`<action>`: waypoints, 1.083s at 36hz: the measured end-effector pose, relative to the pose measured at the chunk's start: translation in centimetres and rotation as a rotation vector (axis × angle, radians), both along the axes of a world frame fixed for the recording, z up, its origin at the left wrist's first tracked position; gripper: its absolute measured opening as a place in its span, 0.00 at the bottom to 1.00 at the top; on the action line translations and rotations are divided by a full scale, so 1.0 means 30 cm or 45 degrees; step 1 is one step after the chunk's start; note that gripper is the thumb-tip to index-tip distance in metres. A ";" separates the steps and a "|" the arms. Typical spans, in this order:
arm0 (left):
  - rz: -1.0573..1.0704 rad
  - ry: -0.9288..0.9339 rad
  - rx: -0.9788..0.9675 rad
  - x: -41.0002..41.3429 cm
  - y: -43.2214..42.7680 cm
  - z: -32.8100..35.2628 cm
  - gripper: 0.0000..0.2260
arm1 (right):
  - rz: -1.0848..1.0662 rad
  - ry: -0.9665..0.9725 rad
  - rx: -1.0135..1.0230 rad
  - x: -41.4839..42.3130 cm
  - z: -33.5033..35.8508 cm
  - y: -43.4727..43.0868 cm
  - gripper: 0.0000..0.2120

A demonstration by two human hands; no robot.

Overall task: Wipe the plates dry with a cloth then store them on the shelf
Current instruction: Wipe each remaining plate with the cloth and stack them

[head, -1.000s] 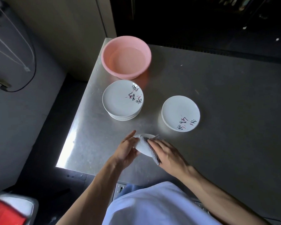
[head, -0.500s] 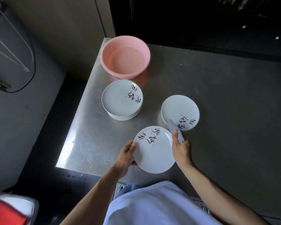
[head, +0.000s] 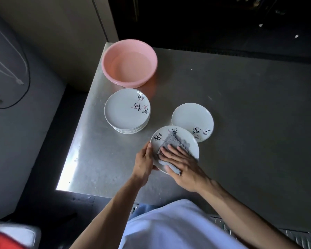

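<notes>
A white plate [head: 162, 136] with black and pink markings faces up over the metal table's near part. My left hand [head: 144, 162] grips its left rim. A grey cloth [head: 171, 142] lies across the plate's face, and my right hand [head: 182, 163] presses it down with straight fingers. A stack of several matching plates [head: 127, 110] stands just behind on the left. A smaller pile of plates [head: 192, 118] sits to the right, partly overlapped by the held plate.
A pink plastic basin [head: 129, 62] stands at the far left corner of the steel table [head: 250, 114]. The table's left edge drops to a dark floor gap. A wall with a black cable [head: 26, 87] lies left. A red and white object [head: 9, 237] shows bottom left.
The plate turned from edge-on to face up. My right hand moved from the plate's right rim onto its face, spreading the cloth over it. My left hand kept hold of the left rim.
</notes>
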State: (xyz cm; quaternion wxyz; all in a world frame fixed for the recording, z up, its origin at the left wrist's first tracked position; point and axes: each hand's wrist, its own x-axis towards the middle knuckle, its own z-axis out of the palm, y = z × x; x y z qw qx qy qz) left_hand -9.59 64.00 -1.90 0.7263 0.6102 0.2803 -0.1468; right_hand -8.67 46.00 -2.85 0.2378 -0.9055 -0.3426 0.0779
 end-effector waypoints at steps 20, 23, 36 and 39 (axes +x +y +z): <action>0.060 -0.157 0.174 0.308 -0.215 -0.008 0.16 | -0.450 -0.112 0.142 -0.120 0.006 -0.255 0.13; 0.045 -0.136 0.186 0.340 -0.235 -0.008 0.15 | -0.366 -0.126 0.140 -0.115 -0.004 -0.261 0.14; 0.053 -0.074 0.471 0.414 -0.265 -0.038 0.12 | -0.130 -0.197 0.027 -0.040 -0.034 -0.250 0.16; 0.011 -0.079 0.620 0.425 -0.259 -0.049 0.14 | -0.120 -0.226 0.028 -0.035 -0.031 -0.243 0.16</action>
